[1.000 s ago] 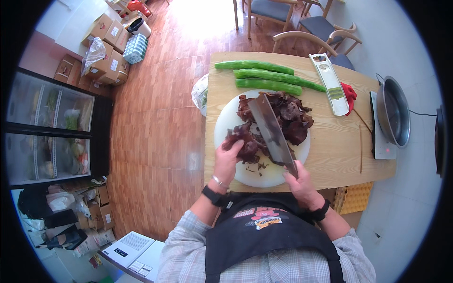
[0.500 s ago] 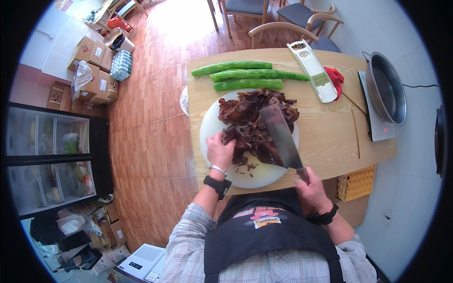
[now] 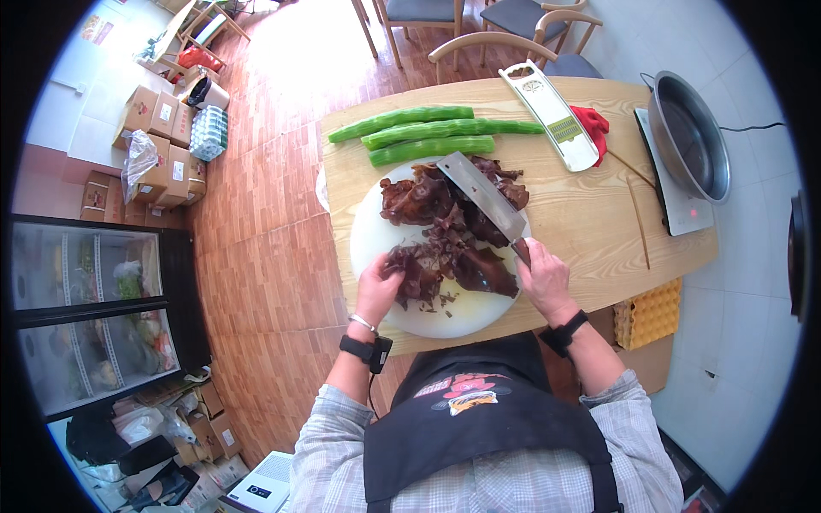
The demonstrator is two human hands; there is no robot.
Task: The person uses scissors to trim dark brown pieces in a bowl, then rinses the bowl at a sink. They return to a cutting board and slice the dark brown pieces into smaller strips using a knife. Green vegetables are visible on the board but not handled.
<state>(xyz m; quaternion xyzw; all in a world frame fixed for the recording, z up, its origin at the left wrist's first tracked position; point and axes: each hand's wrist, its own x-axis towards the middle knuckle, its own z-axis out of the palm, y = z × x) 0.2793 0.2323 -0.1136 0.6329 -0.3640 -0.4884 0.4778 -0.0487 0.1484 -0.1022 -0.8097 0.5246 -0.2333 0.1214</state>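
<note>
A round white cutting board (image 3: pixel 369 221) lies on the wooden table, heaped with dark brown, ruffled wood ear mushroom (image 3: pixel 416 202). My right hand (image 3: pixel 545 279) grips the dark handle of a cleaver (image 3: pixel 484 196). Its broad blade slants up and to the left over the far part of the heap. At the board's left edge, my left hand (image 3: pixel 377 289) has its fingers curled on a piece of the mushroom. Small cut scraps lie on the board's near side. Beyond the board rest three long, ridged green vegetables (image 3: pixel 432 150).
A white grater (image 3: pixel 552 115) lies at the far right beside a red cloth (image 3: pixel 593 128). Further right, a steel basin (image 3: pixel 684 137) stands on a flat appliance. A thin stick (image 3: pixel 639 222) lies on the table (image 3: pixel 590 231). Chairs (image 3: pixel 505 43) stand behind it.
The cleaver has swung to a flatter slant, and my right hand has moved up and away from me. My left hand has shifted toward the board's left edge. The whole view has shifted slightly.
</note>
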